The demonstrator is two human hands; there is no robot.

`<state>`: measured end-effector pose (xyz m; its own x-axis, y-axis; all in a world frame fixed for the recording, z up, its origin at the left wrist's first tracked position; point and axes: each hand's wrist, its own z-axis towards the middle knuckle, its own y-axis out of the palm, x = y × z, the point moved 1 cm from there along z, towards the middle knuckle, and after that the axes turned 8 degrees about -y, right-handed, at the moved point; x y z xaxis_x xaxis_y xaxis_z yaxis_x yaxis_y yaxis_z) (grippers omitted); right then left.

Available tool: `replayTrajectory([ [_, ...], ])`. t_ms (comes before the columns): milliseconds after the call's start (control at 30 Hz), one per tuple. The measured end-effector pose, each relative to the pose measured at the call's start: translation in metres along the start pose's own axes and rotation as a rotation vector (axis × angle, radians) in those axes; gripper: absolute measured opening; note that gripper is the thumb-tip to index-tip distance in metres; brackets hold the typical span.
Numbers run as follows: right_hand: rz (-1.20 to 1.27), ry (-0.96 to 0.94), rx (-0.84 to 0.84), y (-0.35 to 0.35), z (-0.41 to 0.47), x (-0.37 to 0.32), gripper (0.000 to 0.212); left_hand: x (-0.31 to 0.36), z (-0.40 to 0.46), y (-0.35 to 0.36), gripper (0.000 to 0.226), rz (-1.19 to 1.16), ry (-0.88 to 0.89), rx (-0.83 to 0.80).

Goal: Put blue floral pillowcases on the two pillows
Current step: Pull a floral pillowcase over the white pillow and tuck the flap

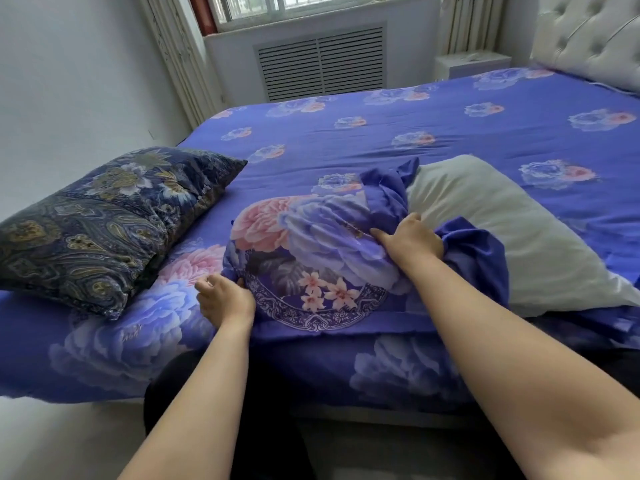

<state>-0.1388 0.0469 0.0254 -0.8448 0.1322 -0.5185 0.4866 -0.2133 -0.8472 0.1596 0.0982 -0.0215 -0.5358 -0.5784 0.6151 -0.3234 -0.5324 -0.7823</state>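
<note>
A white pillow [502, 233] lies near the bed's front edge, its left end inside a blue floral pillowcase [311, 244] bunched up around it. My left hand [225, 297] grips the pillowcase's closed left corner. My right hand [410, 237] clutches the gathered open edge of the pillowcase on top of the pillow. A second pillow [104, 223] in a dark navy paisley cover rests at the left of the bed, apart from both hands.
The bed [450, 133] wears a blue floral sheet and fills the middle of the view. A white tufted headboard [588, 39] stands at the far right. A radiator grille [322, 64] under the window sits behind the bed. Pale floor lies at the lower left.
</note>
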Motion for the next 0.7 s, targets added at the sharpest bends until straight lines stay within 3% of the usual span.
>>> replayTrajectory([
  [67,0.149,0.022,-0.051,-0.008,0.006,0.008,0.068,0.014,-0.004,-0.003,0.035,-0.138,0.312,0.131],
  [133,0.238,-0.045,-0.089,-0.016,0.011,0.012,0.059,0.035,-0.007,-0.007,0.027,-0.165,0.535,0.129],
  [200,0.246,-0.162,-0.075,-0.029,0.017,0.014,0.05,0.056,-0.007,-0.008,0.034,-0.092,0.574,0.056],
  [267,0.206,-0.193,0.106,-0.048,0.024,0.022,0.046,0.07,-0.007,-0.005,0.058,0.044,0.575,-0.004],
  [334,0.179,-0.104,0.253,-0.06,0.031,0.041,0.045,0.081,-0.003,-0.004,0.083,0.086,0.536,-0.096],
  [400,0.112,-0.063,0.204,-0.052,0.032,0.052,0.045,0.089,0.007,0.001,0.094,0.019,0.368,-0.288],
  [534,0.008,-0.161,0.175,-0.028,0.025,0.05,0.043,0.068,0.08,0.039,0.097,-0.272,-0.181,-0.672],
  [567,-0.002,-0.162,0.191,-0.028,0.025,0.05,0.042,0.058,0.088,0.047,0.098,-0.343,-0.245,-0.693],
  [600,-0.012,-0.149,0.186,-0.028,0.026,0.05,0.04,0.052,0.086,0.043,0.089,-0.395,-0.265,-0.691],
  [700,-0.07,-0.057,0.114,-0.03,0.03,0.041,0.034,0.054,0.047,0.008,0.064,-0.363,-0.081,-0.614],
])
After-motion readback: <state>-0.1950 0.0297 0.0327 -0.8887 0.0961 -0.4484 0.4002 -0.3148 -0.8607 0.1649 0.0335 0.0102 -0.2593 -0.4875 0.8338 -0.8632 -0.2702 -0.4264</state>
